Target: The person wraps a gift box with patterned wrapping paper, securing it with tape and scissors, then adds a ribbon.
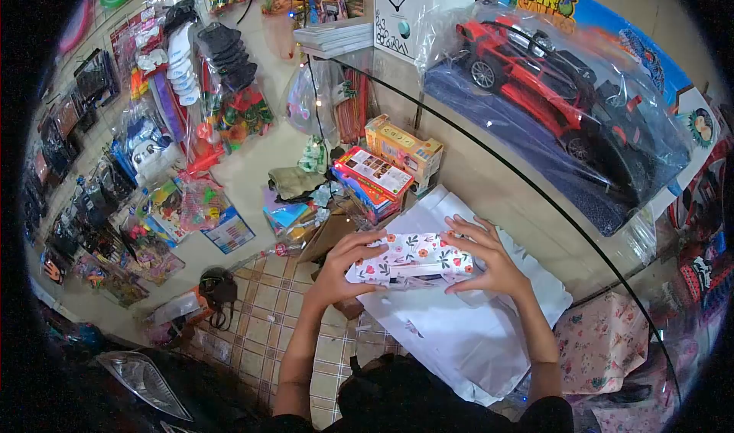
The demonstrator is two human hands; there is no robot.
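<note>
Between my two hands is a box-shaped parcel (413, 253) in white paper printed with pink and orange flowers. My left hand (350, 269) grips its left end, thumb along the near side and fingers over the top. At the opposite end my right hand (489, 263) holds it the same way, fingers spread over the far edge. A darker gap shows along the parcel's near side; what lies inside I cannot make out. Beneath it spread large white paper sheets (459, 341), plain side up.
A glass shelf edge (535, 154) curves past on the right, with a red-and-black toy car (535, 81) in clear plastic above. Stacked toy boxes (375, 177) stand behind the parcel. Bagged goods (183, 74) hang at left over a tiled floor (252, 303). Pink floral paper (600, 341) lies lower right.
</note>
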